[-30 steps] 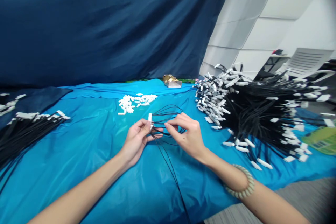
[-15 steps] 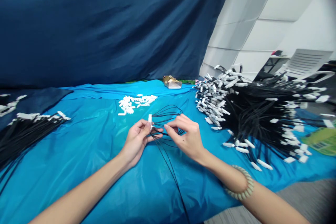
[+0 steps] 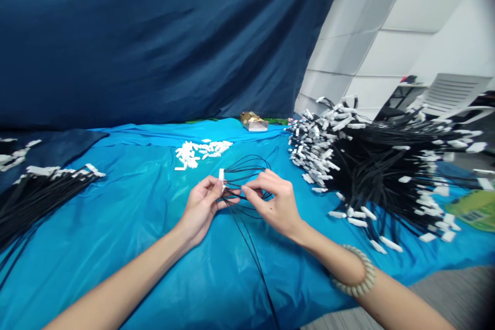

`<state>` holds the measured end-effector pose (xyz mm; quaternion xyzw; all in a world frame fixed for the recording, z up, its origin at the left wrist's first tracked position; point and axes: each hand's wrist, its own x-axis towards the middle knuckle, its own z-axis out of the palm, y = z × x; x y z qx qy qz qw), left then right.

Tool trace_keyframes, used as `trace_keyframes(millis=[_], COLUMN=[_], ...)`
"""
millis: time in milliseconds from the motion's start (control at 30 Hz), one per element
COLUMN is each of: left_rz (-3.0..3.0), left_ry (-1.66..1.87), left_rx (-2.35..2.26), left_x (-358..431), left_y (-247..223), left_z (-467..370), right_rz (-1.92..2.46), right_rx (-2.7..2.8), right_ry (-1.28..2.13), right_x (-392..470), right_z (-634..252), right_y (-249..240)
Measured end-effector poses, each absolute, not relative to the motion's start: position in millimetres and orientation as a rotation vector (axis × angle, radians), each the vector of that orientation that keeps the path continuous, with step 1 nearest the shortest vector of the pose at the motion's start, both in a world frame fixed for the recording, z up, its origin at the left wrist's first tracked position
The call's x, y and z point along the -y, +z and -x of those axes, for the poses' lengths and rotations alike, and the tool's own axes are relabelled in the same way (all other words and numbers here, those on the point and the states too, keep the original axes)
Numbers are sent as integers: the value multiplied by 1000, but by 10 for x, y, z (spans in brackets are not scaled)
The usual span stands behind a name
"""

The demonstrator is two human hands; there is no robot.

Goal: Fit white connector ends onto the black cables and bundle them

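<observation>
Between thumb and fingers, my left hand [image 3: 201, 209] pinches a white connector [image 3: 221, 174] that stands roughly upright. Thin black wires [image 3: 243, 166] run from it to the right in loops, and a few trail down [image 3: 258, 265] toward the bottom edge. My right hand [image 3: 273, 198] is closed around the looped wires, its thumb and fingertips pressed together just right of the connector. The exact wire at the fingertips is hard to tell. Beyond my left hand lies a pile of small white connectors [image 3: 188, 154] on the blue cloth [image 3: 154, 247].
A large heap of black wires [image 3: 371, 165] with white ends covers the right side. Another wire bundle [image 3: 42, 196] lies at the left. A small open box [image 3: 255, 122] sits at the back, before a dark blue curtain [image 3: 154, 41]. A white chair [image 3: 454, 93] stands behind, right.
</observation>
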<state>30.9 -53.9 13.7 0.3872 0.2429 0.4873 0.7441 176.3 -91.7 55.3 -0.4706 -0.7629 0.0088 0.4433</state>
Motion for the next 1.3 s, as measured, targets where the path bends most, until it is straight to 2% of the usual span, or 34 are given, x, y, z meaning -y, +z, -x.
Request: trace_keyframes(millis=[833, 1033, 1300], left_rz=[-864, -825, -712], left_ry=[1014, 1043, 1154], left_rx=[-527, -560, -632], left_x=[568, 542, 437], left_y=[150, 147, 159], left_z=[-300, -305, -266], right_rz=[1167, 1192, 947], right_rx=[1929, 1955, 2428], right_ry=[76, 0, -156], right_x=[907, 884, 906], right_z=[-1761, -1785, -1874], right_y=[545, 528, 612])
